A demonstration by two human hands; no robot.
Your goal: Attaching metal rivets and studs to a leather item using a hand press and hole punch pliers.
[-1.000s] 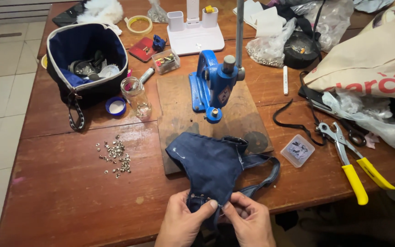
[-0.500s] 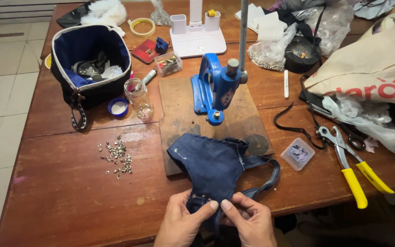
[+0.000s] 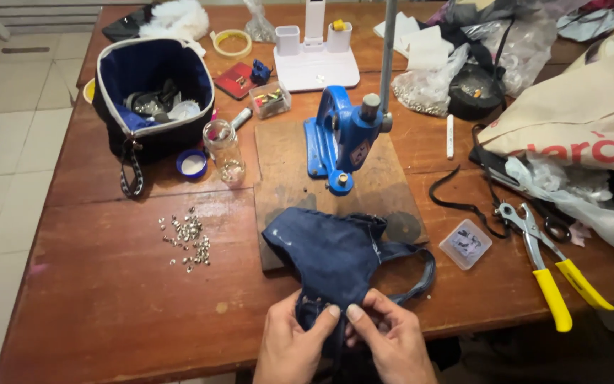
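Observation:
A dark blue denim piece [image 3: 332, 252] with a strap loop lies over the front edge of a wooden board [image 3: 286, 160] and reaches the table's near edge. My left hand [image 3: 294, 347] and my right hand [image 3: 385, 340] both pinch its lower end between thumb and fingers, thumbs almost touching. Small metal studs show on the cloth by my left fingers. A blue hand press [image 3: 341, 139] with an upright lever stands on the board just beyond the denim.
Several loose metal rivets [image 3: 187, 238] lie left of the board, near a glass jar [image 3: 224, 152], a blue lid [image 3: 192, 163] and an open black pouch [image 3: 152, 96]. Yellow-handled pliers [image 3: 552, 264], a small clear box [image 3: 465, 243], plastic bags and a paper bag crowd the right side.
The view has shifted slightly, so everything sits a little further right. My hands keep pinching the denim's lower end, their fingertips now closer together.

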